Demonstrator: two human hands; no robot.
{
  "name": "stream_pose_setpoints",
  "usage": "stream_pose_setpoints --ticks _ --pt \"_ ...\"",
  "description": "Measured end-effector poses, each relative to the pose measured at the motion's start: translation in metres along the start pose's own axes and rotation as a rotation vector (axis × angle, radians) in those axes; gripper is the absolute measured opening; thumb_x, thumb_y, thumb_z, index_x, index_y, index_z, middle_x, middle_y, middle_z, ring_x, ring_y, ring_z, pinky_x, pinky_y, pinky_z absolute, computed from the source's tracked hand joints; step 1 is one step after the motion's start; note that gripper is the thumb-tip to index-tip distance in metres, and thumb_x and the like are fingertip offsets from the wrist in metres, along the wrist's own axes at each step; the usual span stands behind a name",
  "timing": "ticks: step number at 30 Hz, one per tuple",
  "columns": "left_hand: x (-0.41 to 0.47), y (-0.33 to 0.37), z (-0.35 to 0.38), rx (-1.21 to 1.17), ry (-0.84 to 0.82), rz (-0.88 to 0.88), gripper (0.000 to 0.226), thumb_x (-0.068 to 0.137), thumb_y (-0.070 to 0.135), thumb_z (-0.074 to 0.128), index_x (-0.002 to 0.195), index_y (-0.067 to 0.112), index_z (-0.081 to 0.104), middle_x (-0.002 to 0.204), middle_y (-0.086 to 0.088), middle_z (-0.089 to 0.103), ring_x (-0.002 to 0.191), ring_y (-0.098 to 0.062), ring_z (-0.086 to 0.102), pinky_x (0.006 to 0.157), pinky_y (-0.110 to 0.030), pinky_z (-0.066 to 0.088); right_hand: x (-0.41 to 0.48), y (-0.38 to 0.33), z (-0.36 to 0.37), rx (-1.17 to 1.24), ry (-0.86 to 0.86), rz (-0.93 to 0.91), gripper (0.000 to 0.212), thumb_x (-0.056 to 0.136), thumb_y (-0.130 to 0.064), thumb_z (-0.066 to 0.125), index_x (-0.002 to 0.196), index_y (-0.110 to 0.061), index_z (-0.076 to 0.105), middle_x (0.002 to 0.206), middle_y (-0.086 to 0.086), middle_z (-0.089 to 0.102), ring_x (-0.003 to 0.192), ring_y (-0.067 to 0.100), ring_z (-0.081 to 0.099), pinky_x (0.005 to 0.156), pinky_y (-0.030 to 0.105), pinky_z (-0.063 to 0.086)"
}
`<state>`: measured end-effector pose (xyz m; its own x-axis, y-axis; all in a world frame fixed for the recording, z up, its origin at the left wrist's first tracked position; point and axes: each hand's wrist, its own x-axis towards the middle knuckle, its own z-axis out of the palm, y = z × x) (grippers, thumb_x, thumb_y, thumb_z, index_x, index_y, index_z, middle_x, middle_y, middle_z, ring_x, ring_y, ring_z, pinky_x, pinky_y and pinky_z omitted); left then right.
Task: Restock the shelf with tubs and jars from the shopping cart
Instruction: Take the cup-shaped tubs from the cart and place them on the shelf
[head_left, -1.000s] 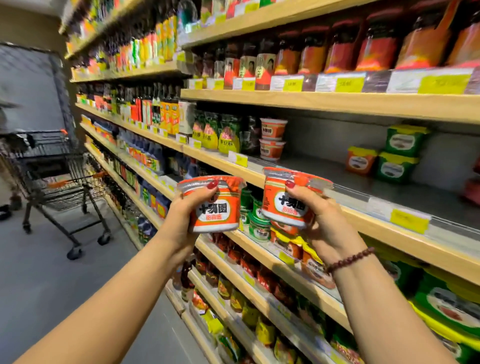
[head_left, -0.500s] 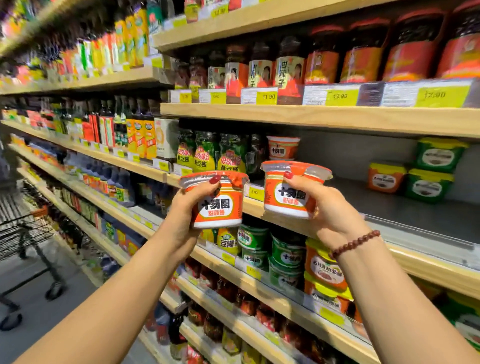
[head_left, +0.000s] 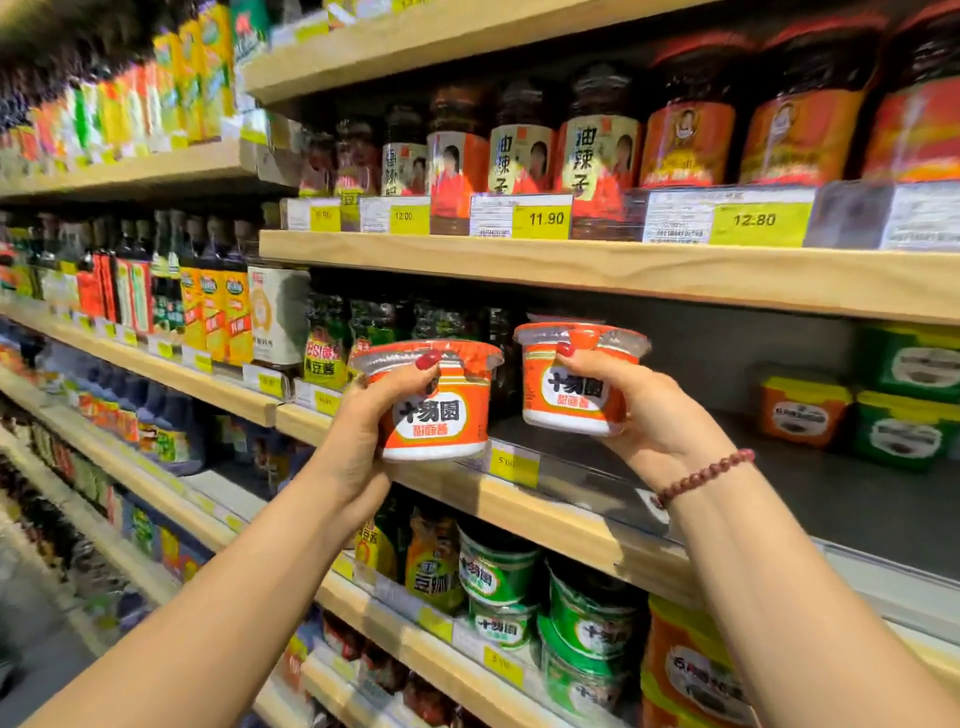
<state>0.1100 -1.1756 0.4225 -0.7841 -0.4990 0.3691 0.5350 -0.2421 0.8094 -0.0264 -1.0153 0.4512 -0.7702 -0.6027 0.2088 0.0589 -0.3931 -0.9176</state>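
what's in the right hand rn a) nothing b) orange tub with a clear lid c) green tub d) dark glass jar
b: the right hand grips an orange tub whose clear lid sits under the fingertips.

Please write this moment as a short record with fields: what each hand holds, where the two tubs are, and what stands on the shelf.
left hand: grips the left tub, orange, one fingertip on its lid rim
right hand: grips the right tub, same kind
tubs: both upright, apart, neither set down
left tub place: in front of the shelf edge
right tub place: above the shelf's front
on shelf, back right: green tubs, back orange tub
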Motion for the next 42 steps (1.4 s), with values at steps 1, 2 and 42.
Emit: stream_pose_setpoints --ticks 1,2,42 --pt "0.006 -0.001 -0.003 -0.003 -0.006 -0.001 0.043 0.052 0.023 0.075 0.092 0.011 0.067 0.085 -0.009 0.073 0.072 -0.022 0.071 0.061 -0.032 0.058 0.007 0.001 0.001 -0.001 -0.003 0.002 0.083 0.039 -0.015 0.091 0.116 0.002 0.064 0.105 0.018 0.071 0.1 0.03 0.069 0.096 0.05 0.05" --pt "0.012 -0.001 -0.006 -0.012 -0.015 0.001 0.042 0.051 0.024 0.075 0.091 0.011 0.068 0.086 -0.009 0.073 0.073 -0.022 0.071 0.064 -0.035 0.059 0.014 0.003 0.002 0.0 0.008 0.003 0.088 0.037 -0.015 0.092 0.118 0.001 0.062 0.106 0.018 0.071 0.1 0.03 0.069 0.095 0.049 0.051" --pt "0.095 -0.016 -0.085 -0.226 -0.237 -0.227 0.126 0.02 0.045 0.091 0.13 0.001 0.049 0.096 -0.008 0.072 0.083 -0.024 0.071 0.068 -0.04 0.059 0.047 0.048 0.027 -0.845 0.154 0.236 0.042 0.065 -0.026 0.081 0.104 -0.025 0.064 0.107 -0.007 0.071 0.101 0.006 0.065 0.095 0.025 0.047"
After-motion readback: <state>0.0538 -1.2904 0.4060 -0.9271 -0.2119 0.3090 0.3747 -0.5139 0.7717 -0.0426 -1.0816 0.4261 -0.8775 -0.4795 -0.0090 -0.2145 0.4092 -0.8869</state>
